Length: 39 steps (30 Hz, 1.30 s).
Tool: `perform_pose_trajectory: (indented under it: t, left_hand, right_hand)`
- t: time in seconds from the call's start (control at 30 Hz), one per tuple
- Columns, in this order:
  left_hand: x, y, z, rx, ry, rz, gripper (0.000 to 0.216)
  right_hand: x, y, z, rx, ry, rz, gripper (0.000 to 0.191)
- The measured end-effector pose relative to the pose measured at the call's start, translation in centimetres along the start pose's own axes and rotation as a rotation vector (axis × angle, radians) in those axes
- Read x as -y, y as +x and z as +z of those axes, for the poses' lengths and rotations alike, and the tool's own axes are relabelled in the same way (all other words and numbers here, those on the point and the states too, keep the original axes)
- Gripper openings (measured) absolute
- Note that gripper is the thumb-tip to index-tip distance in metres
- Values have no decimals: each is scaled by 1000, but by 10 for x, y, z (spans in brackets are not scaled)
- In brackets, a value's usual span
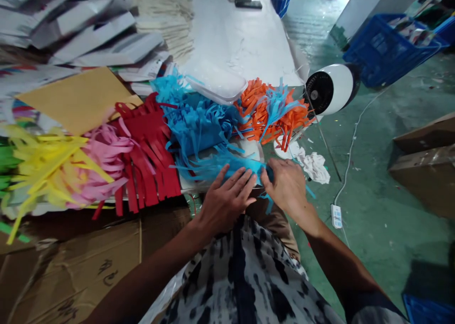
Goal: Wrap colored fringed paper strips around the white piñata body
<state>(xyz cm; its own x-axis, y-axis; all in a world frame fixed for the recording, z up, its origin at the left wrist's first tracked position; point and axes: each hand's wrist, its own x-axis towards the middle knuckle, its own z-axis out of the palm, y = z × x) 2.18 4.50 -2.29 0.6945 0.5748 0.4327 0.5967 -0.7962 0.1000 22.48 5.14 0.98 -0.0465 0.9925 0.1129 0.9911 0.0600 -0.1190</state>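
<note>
Along the table's front edge lies a strip of light-blue tissue fringe (206, 168). My left hand (227, 195) rests on it, fingers stretched out and nearly flat. At the strip's right end, the fingers of my right hand (287, 184) are bent around the blue paper, the thumb pressed against it; its fingertips are partly hidden. Just beyond sits a heap of darker blue fringe (199, 124), with orange fringe (256, 120) to its right. Red fringe (149, 158), pink fringe (106, 155) and yellow fringe (50, 158) spread to the left.
A white plastic tray (216, 84) sits behind the blue heap. White packets (99, 39) pile at the back left, near a tan envelope (78, 98). On the right are a fan (334, 89), a power strip (336, 216), a blue crate (387, 53) and a cardboard box (426, 172).
</note>
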Motion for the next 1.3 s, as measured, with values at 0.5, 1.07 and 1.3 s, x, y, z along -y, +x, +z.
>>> perform_pose_trajectory:
  t: [0.5, 1.07, 1.3]
  left_hand:
    - [1, -1, 0, 122, -92, -66, 48]
    - [85, -4, -74, -91, 149, -447, 35]
    - [26, 20, -30, 136, -175, 41, 34]
  right_hand:
    - [-21, -53, -45, -258, 228, -297, 37]
    - [-40, -62, 36, -305, 142, -407, 35]
    - [-49, -52, 20, -241, 208, -396, 24]
